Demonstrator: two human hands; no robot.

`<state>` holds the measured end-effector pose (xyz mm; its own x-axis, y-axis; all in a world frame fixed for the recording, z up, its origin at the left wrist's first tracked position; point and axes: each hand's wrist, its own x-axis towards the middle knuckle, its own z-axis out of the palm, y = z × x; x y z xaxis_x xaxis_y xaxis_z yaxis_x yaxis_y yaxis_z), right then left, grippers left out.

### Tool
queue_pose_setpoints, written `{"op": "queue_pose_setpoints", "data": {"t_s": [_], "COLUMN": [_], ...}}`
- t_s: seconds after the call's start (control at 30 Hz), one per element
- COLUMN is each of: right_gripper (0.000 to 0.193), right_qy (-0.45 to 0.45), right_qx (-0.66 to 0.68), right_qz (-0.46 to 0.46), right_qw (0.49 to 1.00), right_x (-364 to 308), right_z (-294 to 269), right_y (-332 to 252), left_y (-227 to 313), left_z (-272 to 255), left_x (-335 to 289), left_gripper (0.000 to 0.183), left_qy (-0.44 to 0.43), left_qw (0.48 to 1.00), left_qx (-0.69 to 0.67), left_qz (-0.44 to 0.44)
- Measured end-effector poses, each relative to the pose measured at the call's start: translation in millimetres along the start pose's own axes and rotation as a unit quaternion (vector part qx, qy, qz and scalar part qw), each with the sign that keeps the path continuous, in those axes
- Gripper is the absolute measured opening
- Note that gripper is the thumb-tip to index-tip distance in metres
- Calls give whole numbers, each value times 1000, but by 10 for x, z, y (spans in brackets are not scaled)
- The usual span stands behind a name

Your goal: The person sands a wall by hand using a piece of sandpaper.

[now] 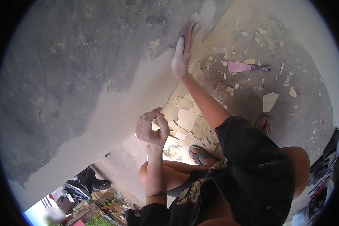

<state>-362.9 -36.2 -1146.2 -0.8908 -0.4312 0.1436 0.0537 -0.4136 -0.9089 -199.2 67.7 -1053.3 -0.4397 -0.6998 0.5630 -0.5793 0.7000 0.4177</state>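
A person crouches at a grey plastered wall (pixel 75 75), right hand (pixel 181 56) stretched to 12 o'clock, its grip grasping a scraper (pixel 192 26) pressed against the wall's edge. The left hand (pixel 151 128) hovers at centre, fingers loosely curled, holding nothing. A 2nd pink-bladed scraper (pixel 248 67) lies at 1 o'clock on the floor (pixel 301 113), among paint flakes (pixel 269 101).

Two scrapers (pixel 248 67), two hands (pixel 180 60), two sandals (pixel 199 153).

R hand (pixel 181 56) presses scraper (pixel 192 28) on wall (pixel 83 75) | L hand (pixel 152 128) empty, curled | pink scraper (pixel 248 67) on floor (pixel 301 113)
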Motion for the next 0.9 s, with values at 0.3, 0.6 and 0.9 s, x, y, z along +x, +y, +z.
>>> {"op": "queue_pose_setpoints", "data": {"t_s": [0.3, 0.6, 0.9], "right_gripper": [49, 53, 49], "right_qy": [-10, -162, 20], "right_qx": [147, -113, -22], "right_qz": [134, -123, -53], "right_qw": [980, 972, 998], "right_x": [365, -790, 299], "right_z": [-131, -292, -235], "right_y": [-32, 605, 383], "left_y": [-13, -9, -78], "left_z": [21, 103, 2], "left_x": [-23, 35, -12], "left_gripper": [9, 9, 13], "left_qy": [-41, -57, -43], "left_qw": [998, 998, 999], "left_qx": [24, 6, 24], "left_qz": [40, 18, 10]}}
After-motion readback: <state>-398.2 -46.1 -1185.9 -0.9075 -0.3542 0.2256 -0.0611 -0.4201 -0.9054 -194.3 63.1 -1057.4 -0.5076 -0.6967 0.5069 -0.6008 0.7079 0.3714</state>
